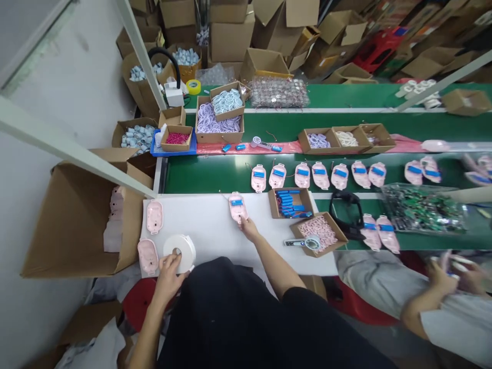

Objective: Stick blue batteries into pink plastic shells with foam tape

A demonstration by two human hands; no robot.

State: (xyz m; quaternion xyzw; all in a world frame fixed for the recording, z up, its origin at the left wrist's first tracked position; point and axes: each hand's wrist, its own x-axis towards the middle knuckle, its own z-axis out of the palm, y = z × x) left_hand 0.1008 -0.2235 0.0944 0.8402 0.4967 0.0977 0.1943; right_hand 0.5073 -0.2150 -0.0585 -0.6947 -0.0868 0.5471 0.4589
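My right hand (249, 228) pinches the lower end of a pink plastic housing (237, 211), which has a blue battery (237, 202) across its inside. My left hand (170, 269) grips the near edge of a white roll of tape (185, 251), with fingertips at its central hole. Two more pink housings, one farther back (155, 217) and one nearer (148, 256), lie at the left edge of the white work surface (207, 238), with no battery visible in them. Right of my right hand is a carton of blue batteries (273, 204).
A carton of small pink parts (335, 237) has another tape roll (312, 242) on it. Pink housings with batteries (302, 176) line the green conveyor (207, 174). A large cardboard box (77, 225) stands left. At right, a co-worker's hands (442, 279) hold a pale part.
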